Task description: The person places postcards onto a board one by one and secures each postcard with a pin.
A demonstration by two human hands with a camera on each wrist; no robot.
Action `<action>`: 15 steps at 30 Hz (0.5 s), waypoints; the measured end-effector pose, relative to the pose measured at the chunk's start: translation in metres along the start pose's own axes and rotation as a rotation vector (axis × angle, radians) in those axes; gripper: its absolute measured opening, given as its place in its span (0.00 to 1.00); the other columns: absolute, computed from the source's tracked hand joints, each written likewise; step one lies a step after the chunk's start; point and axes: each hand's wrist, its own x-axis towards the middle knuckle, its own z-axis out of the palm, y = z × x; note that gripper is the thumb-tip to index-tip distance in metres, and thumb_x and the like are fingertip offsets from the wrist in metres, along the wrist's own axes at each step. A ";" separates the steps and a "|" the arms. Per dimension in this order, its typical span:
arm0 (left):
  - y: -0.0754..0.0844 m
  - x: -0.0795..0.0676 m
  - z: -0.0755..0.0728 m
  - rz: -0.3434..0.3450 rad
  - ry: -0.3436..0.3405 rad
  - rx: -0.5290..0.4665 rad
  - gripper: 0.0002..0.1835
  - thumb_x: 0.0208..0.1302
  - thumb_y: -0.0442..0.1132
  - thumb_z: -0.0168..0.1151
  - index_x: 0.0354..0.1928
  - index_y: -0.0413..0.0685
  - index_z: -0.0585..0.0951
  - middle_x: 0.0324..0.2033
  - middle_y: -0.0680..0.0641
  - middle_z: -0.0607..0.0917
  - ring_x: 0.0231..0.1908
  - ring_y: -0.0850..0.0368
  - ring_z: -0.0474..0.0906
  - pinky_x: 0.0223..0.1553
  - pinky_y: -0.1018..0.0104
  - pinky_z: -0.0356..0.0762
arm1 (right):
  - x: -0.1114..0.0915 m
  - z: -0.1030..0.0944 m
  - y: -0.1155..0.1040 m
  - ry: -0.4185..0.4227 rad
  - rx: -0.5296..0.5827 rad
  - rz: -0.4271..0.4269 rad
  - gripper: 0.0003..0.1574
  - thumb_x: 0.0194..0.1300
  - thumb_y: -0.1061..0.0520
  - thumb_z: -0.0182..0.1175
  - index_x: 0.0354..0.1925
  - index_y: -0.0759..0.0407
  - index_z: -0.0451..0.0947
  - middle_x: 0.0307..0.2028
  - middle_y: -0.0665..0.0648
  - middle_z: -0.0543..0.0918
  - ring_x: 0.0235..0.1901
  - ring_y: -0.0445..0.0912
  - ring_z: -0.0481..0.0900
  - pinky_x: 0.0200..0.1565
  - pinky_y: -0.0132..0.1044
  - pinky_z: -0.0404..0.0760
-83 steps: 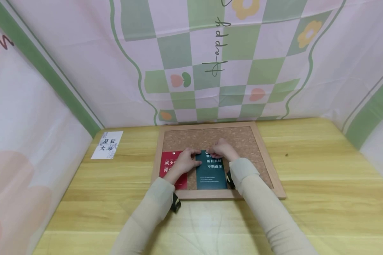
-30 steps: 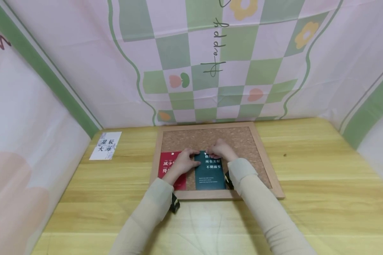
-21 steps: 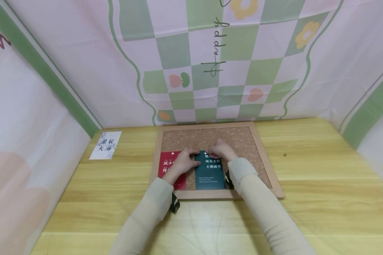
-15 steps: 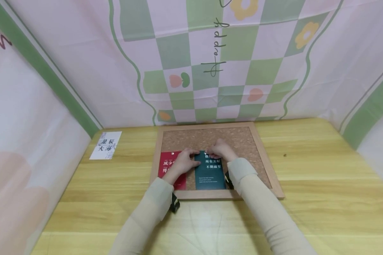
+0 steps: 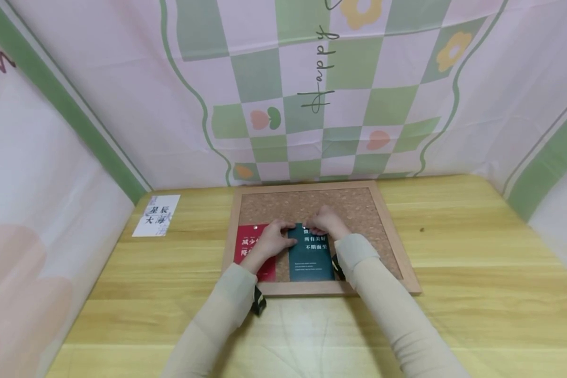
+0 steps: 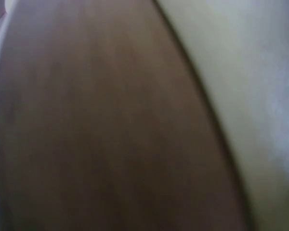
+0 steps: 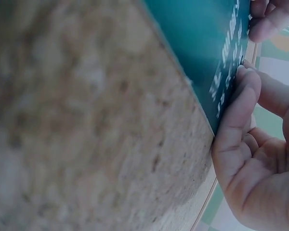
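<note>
A green card [image 5: 311, 262] with white lettering lies upright on the framed corkboard [image 5: 283, 205]. My left hand [image 5: 270, 242] rests at its upper left, thumb and forefinger spread apart and touching the card near its edge. At the card's top edge my right hand [image 5: 328, 221] pinches a small pale thumbtack [image 5: 304, 227] between thumb and forefinger. In the right wrist view the fingertips of my right hand [image 7: 260, 139] meet at the card's edge, mostly hiding the tack. A red card [image 5: 266, 273] with a tack at its top sits to the left, partly covered by my left hand.
A white card [image 5: 157, 216] with dark characters lies on the wooden table [image 5: 477, 247] at the far left. Patterned cloth [image 5: 312, 136] hangs behind and on both sides. The left wrist view is blurred, showing mostly the brown wooden frame [image 6: 111, 120].
The head view has shifted slightly since the earliest frame. Both hands and the cards keep nearly the same places on the board.
</note>
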 end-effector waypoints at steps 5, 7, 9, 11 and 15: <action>-0.001 0.000 0.000 0.000 0.000 0.001 0.22 0.62 0.37 0.64 0.59 0.44 0.77 0.58 0.41 0.75 0.59 0.46 0.72 0.64 0.53 0.70 | 0.002 0.001 0.001 -0.001 0.003 -0.003 0.13 0.62 0.59 0.61 0.21 0.61 0.76 0.14 0.48 0.74 0.16 0.37 0.72 0.21 0.26 0.73; -0.001 0.000 0.000 -0.001 -0.001 0.002 0.22 0.62 0.37 0.64 0.59 0.44 0.77 0.58 0.41 0.75 0.59 0.46 0.72 0.64 0.53 0.70 | 0.002 0.001 0.001 -0.001 0.008 -0.002 0.13 0.62 0.58 0.62 0.21 0.61 0.76 0.13 0.48 0.74 0.15 0.37 0.72 0.21 0.26 0.73; -0.001 0.000 0.000 -0.001 -0.001 0.003 0.22 0.62 0.37 0.64 0.59 0.44 0.77 0.58 0.41 0.75 0.59 0.47 0.72 0.64 0.53 0.70 | 0.002 0.001 0.001 -0.002 0.012 -0.001 0.13 0.62 0.58 0.62 0.22 0.61 0.76 0.13 0.48 0.74 0.15 0.38 0.72 0.21 0.26 0.73; -0.001 0.000 0.000 0.000 -0.001 0.001 0.22 0.62 0.37 0.64 0.59 0.44 0.77 0.58 0.41 0.75 0.59 0.47 0.72 0.64 0.53 0.70 | 0.001 0.001 0.000 -0.004 0.012 -0.004 0.14 0.63 0.57 0.61 0.22 0.61 0.76 0.14 0.48 0.74 0.15 0.38 0.72 0.21 0.26 0.73; -0.001 0.000 0.000 0.002 -0.003 0.004 0.22 0.62 0.37 0.63 0.59 0.44 0.77 0.58 0.41 0.75 0.59 0.47 0.72 0.64 0.53 0.70 | -0.001 0.001 0.000 0.001 -0.001 -0.011 0.15 0.65 0.56 0.59 0.23 0.62 0.76 0.14 0.48 0.75 0.15 0.38 0.73 0.21 0.26 0.74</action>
